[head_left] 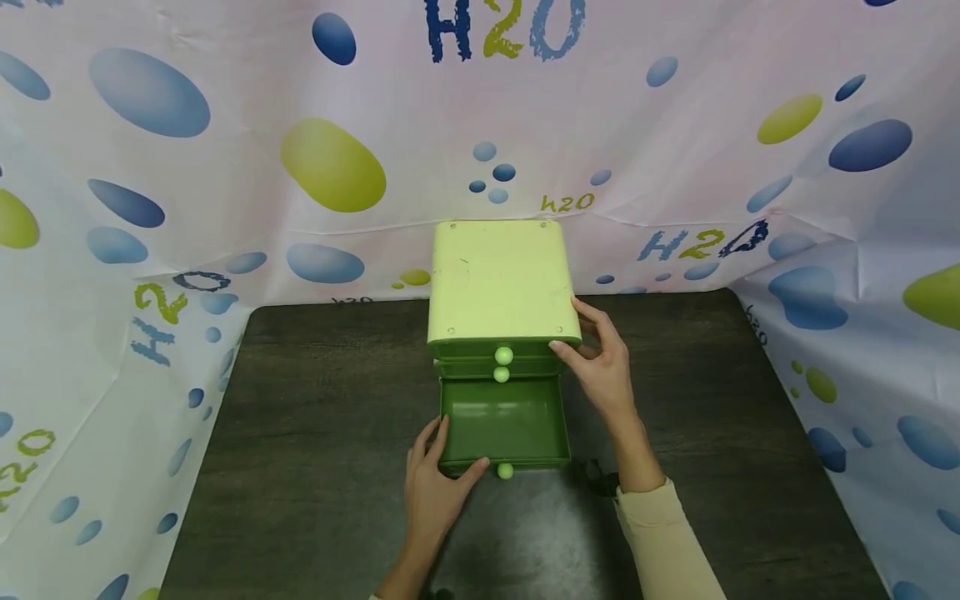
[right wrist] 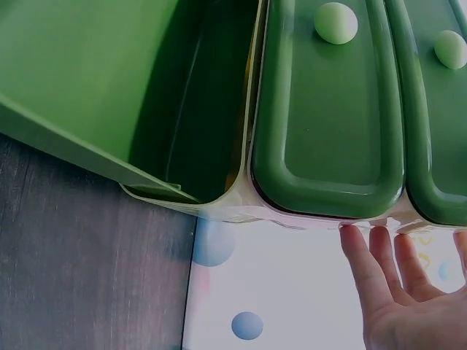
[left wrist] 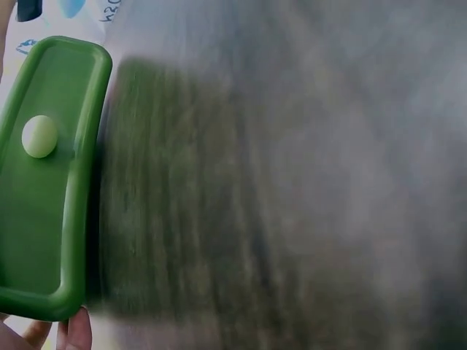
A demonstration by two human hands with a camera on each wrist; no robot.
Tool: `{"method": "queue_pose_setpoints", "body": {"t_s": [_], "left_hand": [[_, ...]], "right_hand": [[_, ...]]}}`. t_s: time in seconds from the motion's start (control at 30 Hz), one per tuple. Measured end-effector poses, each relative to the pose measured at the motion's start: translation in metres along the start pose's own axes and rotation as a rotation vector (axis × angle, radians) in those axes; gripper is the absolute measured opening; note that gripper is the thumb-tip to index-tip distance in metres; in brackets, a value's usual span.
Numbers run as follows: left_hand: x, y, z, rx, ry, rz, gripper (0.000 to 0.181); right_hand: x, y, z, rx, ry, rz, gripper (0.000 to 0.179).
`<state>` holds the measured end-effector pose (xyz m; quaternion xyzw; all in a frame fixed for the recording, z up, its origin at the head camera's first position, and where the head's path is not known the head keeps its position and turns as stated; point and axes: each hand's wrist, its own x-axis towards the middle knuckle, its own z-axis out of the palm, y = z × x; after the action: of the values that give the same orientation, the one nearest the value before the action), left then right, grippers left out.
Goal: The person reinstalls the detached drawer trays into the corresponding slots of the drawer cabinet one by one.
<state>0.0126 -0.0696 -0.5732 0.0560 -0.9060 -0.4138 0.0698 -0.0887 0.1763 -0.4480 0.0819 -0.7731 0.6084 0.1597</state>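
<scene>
A small drawer cabinet [head_left: 498, 279] with a pale yellow-green top stands at the back of the table. Its lowest green drawer [head_left: 504, 421] is pulled out and bare inside. The two drawers above it, with round pale knobs, are pushed in. My left hand [head_left: 433, 483] holds the front left corner of the pulled-out drawer, thumb along the front edge and fingers at the side. Near the cabinet's front right corner, my right hand [head_left: 603, 362] rests its thumb on the front edge and its fingertips on the side. In the right wrist view its fingers [right wrist: 361, 266] look nearly straight.
A dark wood-grain table [head_left: 322, 433] lies under the cabinet. Behind and beside it hangs a white printed sheet [head_left: 225, 100] with blue and green spots, close to the cabinet's back. A small dark item [head_left: 598, 479] shows beside the right forearm.
</scene>
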Motion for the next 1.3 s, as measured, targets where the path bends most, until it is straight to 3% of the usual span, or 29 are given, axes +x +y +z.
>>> {"method": "queue_pose_setpoints", "body": {"t_s": [0.8, 1.0, 1.3], "left_hand": [[0.012, -0.006, 0.008, -0.1, 0.03, 0.014, 0.093], [0.019, -0.006, 0.01, -0.087, 0.057, 0.018, 0.099], [0.027, -0.006, 0.013, -0.09, 0.047, 0.017, 0.099]], "right_hand": [[-0.001, 0.002, 0.001, 0.003, -0.001, -0.004, 0.063], [0.0, 0.002, 0.001, 0.017, 0.002, -0.002, 0.063], [-0.001, 0.002, 0.002, 0.014, 0.007, 0.001, 0.063]]}}
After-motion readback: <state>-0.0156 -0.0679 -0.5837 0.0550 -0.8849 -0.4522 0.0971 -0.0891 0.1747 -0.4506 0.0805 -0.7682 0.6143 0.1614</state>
